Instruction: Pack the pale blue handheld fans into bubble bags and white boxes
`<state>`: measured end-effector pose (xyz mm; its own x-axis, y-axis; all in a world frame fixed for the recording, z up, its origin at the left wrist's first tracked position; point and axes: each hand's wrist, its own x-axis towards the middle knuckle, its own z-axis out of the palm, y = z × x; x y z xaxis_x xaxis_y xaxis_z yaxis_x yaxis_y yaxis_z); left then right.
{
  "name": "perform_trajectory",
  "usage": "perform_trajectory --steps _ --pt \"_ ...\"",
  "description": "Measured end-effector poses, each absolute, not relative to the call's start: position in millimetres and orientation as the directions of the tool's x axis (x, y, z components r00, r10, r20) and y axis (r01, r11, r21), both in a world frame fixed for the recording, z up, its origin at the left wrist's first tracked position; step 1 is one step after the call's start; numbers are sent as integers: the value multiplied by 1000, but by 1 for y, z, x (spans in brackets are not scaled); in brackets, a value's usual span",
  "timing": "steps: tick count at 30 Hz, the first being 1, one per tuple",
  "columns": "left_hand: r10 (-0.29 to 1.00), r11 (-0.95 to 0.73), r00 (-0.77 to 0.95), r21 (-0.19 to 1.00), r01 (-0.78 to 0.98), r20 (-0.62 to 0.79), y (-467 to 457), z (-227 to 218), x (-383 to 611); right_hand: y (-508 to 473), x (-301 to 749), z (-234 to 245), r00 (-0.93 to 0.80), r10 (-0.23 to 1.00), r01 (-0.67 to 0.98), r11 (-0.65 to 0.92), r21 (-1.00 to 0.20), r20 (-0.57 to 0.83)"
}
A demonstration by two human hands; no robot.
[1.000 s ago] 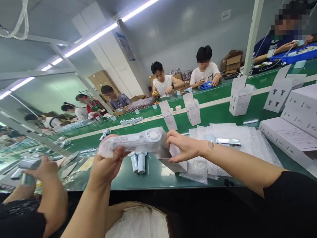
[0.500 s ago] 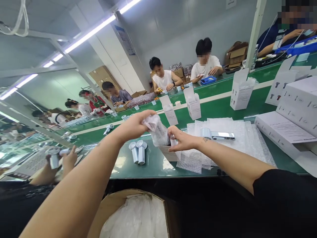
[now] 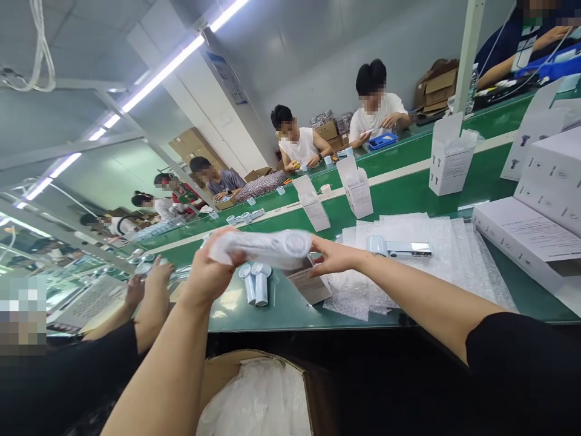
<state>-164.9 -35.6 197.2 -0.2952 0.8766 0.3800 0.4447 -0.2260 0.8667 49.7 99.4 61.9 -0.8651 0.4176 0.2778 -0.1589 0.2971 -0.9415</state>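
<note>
My left hand (image 3: 205, 270) is closed around one end of a handheld device in bubble wrap (image 3: 265, 248), held nearly level above the table and a little blurred. The thumb and fingers of my right hand (image 3: 334, 257) grip the upper edge of a small white box (image 3: 311, 286), which leans to one side below the wrapped device. Just left of that box lie two light-blue handheld devices (image 3: 255, 284) with round heads. To the right, another device (image 3: 398, 247) rests on a stack of bubble-wrap sheets (image 3: 447, 266).
Open white boxes (image 3: 358, 192) stand along the green table (image 3: 399, 188), with larger white cartons (image 3: 526, 236) at right. Below the table edge is a cardboard box (image 3: 236, 357) of clear plastic wrap. A co-worker's arms (image 3: 152, 293) are close on my left; other people sit opposite.
The wrapped device has come up out of the white box and swung from steep to nearly level in my left hand. The box has tilted under my right hand.
</note>
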Motion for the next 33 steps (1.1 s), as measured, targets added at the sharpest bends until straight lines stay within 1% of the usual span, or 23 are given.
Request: perform_trajectory --steps 1,3,5,7,9,10,11,12,14,15,16,18,20,21,22,24,26,28,30,32,33 --pt "895 -179 -247 805 566 372 -38 199 -165 100 50 62 -870 405 -166 298 -940 282" --pt "928 -105 -143 607 788 345 -40 208 -162 100 49 63 -872 404 -150 319 -936 277" --pt "966 -53 -53 395 917 252 -35 218 -152 98 47 64 -871 414 -115 353 -929 265" --pt "995 -9 -14 220 976 102 -22 223 -137 96 43 64 -867 418 -99 388 -916 270" --pt "999 15 -11 82 997 -49 -7 216 -123 94 39 63 -856 426 -103 417 -903 295" --pt "993 -6 11 40 999 -117 -1 209 -118 93 38 62 -845 439 -105 425 -899 306" --pt "984 -45 48 24 999 -172 2 201 -114 93 38 61 -835 455 -102 425 -899 310" --pt "977 -89 92 23 996 -195 3 192 -111 93 38 59 -829 470 -92 420 -903 304" --pt "975 -168 167 11 986 -146 -3 174 -109 93 39 56 -838 472 -46 440 -897 274" --pt "976 -191 188 -18 981 -107 -8 165 -109 93 39 54 -848 466 -7 465 -885 252" --pt "979 -198 193 -69 978 -69 -15 156 -109 93 37 52 -853 470 39 493 -869 229" --pt "983 -181 184 -225 957 -8 -26 137 -108 94 30 49 -837 513 127 518 -846 189" --pt "982 -142 176 -358 923 63 -30 119 -109 95 19 49 -807 568 172 490 -855 162" --pt "977 -127 183 -389 913 111 -29 112 -112 96 12 50 -800 578 172 475 -863 159" --pt "970 -116 189 -395 912 153 -24 107 -118 99 5 53 -803 573 162 472 -866 162" --pt "965 -83 164 -354 931 205 -6 104 -139 109 -4 63 -818 549 154 495 -855 171" --pt "970 18 51 -279 960 238 23 111 -171 125 -3 77 -821 545 183 532 -827 169" --pt "966 139 -87 -205 969 244 61 121 -208 146 7 89 -805 573 241 556 -796 156" --pt "958 212 -167 -184 960 231 101 128 -245 165 24 94 -799 592 330 577 -748 104" --pt "956 248 -203 -209 946 212 138 130 -276 177 38 89 -823 568 424 613 -667 -1" --pt "956 259 -216 -220 941 201 153 128 -289 178 42 82 -836 547 435 624 -648 -34"
